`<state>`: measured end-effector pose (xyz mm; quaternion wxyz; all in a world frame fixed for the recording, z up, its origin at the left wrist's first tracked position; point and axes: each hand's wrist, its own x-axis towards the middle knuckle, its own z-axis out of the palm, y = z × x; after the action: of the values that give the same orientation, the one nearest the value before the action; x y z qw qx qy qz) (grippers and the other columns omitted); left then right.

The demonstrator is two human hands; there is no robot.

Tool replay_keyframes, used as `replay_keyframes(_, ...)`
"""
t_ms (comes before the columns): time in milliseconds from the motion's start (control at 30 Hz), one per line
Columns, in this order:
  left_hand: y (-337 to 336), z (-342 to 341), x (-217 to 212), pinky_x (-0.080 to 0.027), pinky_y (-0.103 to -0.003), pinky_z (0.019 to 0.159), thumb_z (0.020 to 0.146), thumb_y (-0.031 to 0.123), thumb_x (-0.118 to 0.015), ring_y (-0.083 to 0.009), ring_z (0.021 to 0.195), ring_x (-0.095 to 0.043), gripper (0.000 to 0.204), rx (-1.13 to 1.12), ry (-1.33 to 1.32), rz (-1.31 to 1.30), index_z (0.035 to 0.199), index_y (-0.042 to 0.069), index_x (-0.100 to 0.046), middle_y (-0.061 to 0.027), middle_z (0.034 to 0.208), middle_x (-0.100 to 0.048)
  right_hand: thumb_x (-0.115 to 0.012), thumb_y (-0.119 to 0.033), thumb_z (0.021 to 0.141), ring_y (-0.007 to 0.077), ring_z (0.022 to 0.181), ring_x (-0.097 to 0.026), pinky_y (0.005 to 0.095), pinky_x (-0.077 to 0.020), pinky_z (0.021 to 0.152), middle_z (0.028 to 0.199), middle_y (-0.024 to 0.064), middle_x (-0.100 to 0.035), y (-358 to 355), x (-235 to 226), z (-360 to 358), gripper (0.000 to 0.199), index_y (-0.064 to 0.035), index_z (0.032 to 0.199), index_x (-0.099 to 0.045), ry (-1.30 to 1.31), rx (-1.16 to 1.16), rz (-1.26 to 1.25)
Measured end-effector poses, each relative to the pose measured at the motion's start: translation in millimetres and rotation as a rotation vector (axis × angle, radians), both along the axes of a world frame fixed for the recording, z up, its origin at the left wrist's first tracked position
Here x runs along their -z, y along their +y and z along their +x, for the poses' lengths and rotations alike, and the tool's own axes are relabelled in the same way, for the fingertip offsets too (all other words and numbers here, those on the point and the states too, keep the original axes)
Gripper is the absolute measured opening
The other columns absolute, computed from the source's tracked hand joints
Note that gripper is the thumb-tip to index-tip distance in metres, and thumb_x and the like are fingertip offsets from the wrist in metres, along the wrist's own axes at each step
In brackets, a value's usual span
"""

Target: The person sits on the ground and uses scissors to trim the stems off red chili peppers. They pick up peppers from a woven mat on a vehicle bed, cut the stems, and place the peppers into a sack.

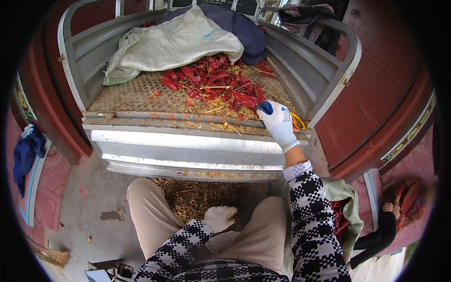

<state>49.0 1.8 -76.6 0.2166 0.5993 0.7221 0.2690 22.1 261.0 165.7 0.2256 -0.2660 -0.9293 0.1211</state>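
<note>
Dried red chili peppers [221, 77] lie heaped on the rusty patterned bed of a small cargo cart [127, 94], among yellow seeds and bits of stalk. My right hand [278, 123], in a white glove with blue fingertips, reaches to the near right edge of the heap. Its fingers are curled down beside the nearest peppers, and what lies under them is hidden. Low between my knees, my left hand [220, 218] wears a white knit glove. Its fingers are bent inward, hiding anything they hold. Beneath it lies a pile of stems and scraps [197, 197] on the ground.
A pale woven sack [174, 44] and dark cloth [239, 28] cover the back of the heap. Metal side rails [300, 61] flank the bed. To my right stand an opened sack [347, 207] of chilies and another person's arm [380, 235]. A broom [51, 254] lies lower left.
</note>
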Motion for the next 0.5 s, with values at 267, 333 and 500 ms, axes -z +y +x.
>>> replay_keyframes(267, 4.4, -16.0, -39.8, -0.052, -0.041, 0.076, 0.073, 0.021, -0.076, -0.0314, 0.089, -0.063, 0.054, -0.371, 0.016, 0.425, 0.12, 0.007, -0.053, -0.0115, 0.096, -0.065, -0.064, -0.03, 0.077, 0.0343, 0.079, -0.064, 0.0446, -0.0504, 0.072, 0.083, 0.0139, -0.065, -43.8, 38.2, 119.1, 0.022, -0.0106, 0.088, -0.066, -0.264, -0.3, 0.231)
replay_keyframes(333, 1.8, -13.9, -46.6, -0.052, -0.039, 0.078, 0.07, 0.022, -0.08, -0.0299, 0.092, -0.062, 0.066, -0.396, -0.017, 0.457, 0.126, 0.006, -0.05, -0.0109, 0.104, -0.064, -0.064, -0.03, 0.077, 0.0336, 0.08, -0.064, 0.0445, -0.0504, 0.073, 0.083, 0.0131, -0.065, -53.7, 52.9, 133.2, 0.021, -0.0113, 0.085, -0.066, -0.421, -0.326, 0.259)
replay_keyframes(500, -1.4, -3.9, -49.2, -0.051, -0.041, 0.079, 0.068, 0.027, -0.081, -0.0326, 0.093, -0.062, 0.071, -0.343, 0.04, 0.406, 0.128, 0.007, -0.047, -0.0121, 0.108, -0.063, -0.064, -0.032, 0.077, 0.0306, 0.084, -0.064, 0.043, -0.0496, 0.077, 0.085, 0.0104, -0.065, -87.3, 88.5, 135.0, 0.021, -0.0132, 0.085, -0.066, -0.609, -0.478, 0.208)
